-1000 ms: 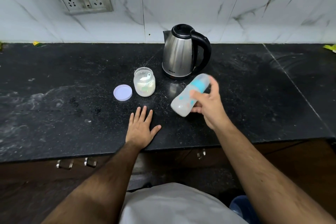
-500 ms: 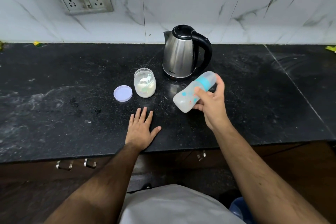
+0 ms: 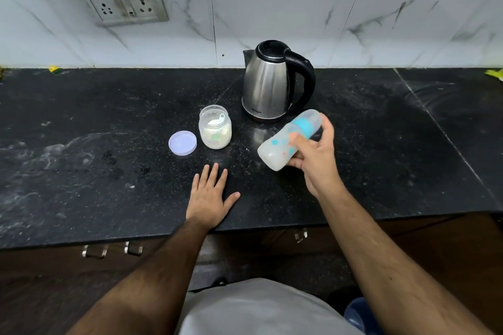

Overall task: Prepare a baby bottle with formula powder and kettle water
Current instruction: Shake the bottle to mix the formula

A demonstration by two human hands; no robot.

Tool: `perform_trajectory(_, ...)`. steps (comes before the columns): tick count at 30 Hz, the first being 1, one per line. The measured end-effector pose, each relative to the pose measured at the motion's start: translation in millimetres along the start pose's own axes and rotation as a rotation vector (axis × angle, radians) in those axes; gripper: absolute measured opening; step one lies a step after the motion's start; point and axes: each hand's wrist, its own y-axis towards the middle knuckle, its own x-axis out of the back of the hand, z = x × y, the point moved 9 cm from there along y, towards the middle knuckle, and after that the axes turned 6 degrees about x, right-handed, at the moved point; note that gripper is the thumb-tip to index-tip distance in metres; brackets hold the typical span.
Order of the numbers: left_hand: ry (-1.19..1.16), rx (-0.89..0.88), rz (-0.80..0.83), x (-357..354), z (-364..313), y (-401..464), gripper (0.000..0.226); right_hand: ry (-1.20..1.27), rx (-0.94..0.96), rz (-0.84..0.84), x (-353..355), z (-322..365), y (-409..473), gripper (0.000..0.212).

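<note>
Since the previous frame, frosted plastic baby bottle [image 3: 288, 140] with turquoise collar sits marginally lower, tilt unchanged; shift slight. Right hand [image 3: 315, 152] grip: fingers and thumb curled round bottle's middle, holding it clear of black speckled stone surface [image 3: 381, 158], capped end angled up and away, base down toward left. Stainless steel kettle [image 3: 272, 84] with black handle stands just beyond grip. Clear powder jar [image 3: 215, 128], lid off, left of grip; lilac round lid [image 3: 182, 143] beside jar. Left hand [image 3: 209, 196] flat on surface, fingers straight, holding nothing.

Baby bottle [image 3: 283, 144] motion-blurred; cap end perhaps behind fingers [image 3: 325, 130].
</note>
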Motion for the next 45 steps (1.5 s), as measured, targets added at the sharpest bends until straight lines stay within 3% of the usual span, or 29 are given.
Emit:
perform_trajectory(4,-0.001,0.002,0.001,0.7,0.0,0.0,0.082,-0.114,0.000,0.162,-14.8,-0.2,-6.2,0.074)
perform_trajectory(8,0.001,0.000,0.001,0.4,-0.5,-0.2,0.082,-0.018,0.016,0.014,0.9,5.9,2.1,0.074)
perform_trajectory(11,-0.008,0.000,0.000,0.0,-0.3,0.1,0.081,-0.138,0.013,0.172,-16.4,4.0,-5.9,0.077)
perform_trajectory(15,-0.016,-0.006,0.000,-1.0,-0.1,-0.2,0.082,-0.025,0.045,-0.017,4.6,13.5,8.5,0.074)
perform_trajectory(19,-0.020,-0.002,-0.008,-0.3,1.2,0.6,0.085,-0.129,0.029,0.166,-15.4,13.1,3.1,0.080)
perform_trajectory(23,-0.011,-0.002,-0.006,-1.9,1.5,0.3,0.088,0.001,0.036,-0.030,5.8,13.0,11.7,0.075)
perform_trajectory(27,-0.027,-0.003,-0.012,0.3,0.4,0.2,0.086,-0.098,0.012,0.160,-16.2,4.4,0.4,0.078)
perform_trajectory(31,-0.019,-0.001,-0.016,1.9,-0.5,-1.1,0.088,0.034,0.019,-0.063,5.9,6.3,10.7,0.075)
perform_trajectory(35,-0.020,0.003,-0.006,1.5,-0.3,-0.1,0.084,-0.103,0.008,0.147,-13.8,5.8,2.4,0.080)
perform_trajectory(38,-0.012,0.007,-0.006,0.5,0.1,-0.3,0.087,0.005,0.028,-0.057,7.8,11.6,14.0,0.073)
perform_trajectory(39,-0.013,0.008,-0.007,0.4,0.5,-0.1,0.087,0.000,0.021,-0.066,7.3,13.0,16.0,0.073)
perform_trajectory(43,-0.014,0.009,-0.003,-1.0,0.0,0.4,0.088,-0.120,-0.010,0.174,-21.3,8.2,6.0,0.082)
perform_trajectory(45,-0.016,0.005,-0.001,-1.6,-0.4,0.4,0.089,-0.034,-0.009,0.045,-11.4,9.2,10.6,0.080)
